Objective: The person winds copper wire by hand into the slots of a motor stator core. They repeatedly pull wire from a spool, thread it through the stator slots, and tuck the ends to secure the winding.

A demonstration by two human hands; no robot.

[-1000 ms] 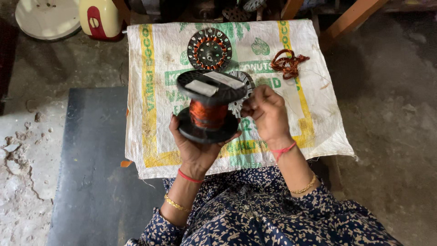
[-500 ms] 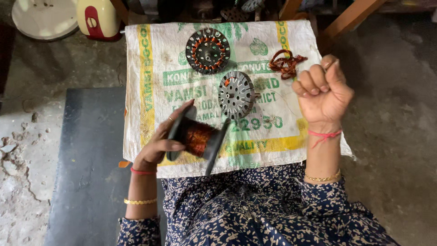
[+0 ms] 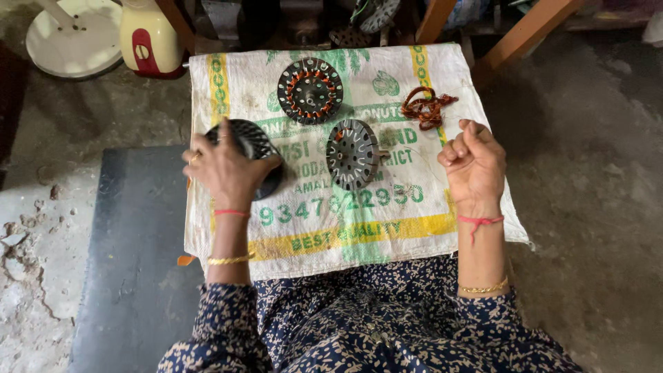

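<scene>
Left hand [image 3: 228,169] is clamped over the black spool [image 3: 250,148], pinning it at the left edge of the printed woven sack [image 3: 331,228], while the right hand [image 3: 475,166] hovers clenched in a loose fist, whether it pinches wire I cannot tell. Between them lies a bare grey stator core [image 3: 352,153]. Beyond it sit a copper-wound stator [image 3: 310,90] and a tangle of copper wire [image 3: 427,107].

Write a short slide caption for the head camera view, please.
Left hand on a black spool, right hand closed, bare stator core between them on a printed sack.
</scene>
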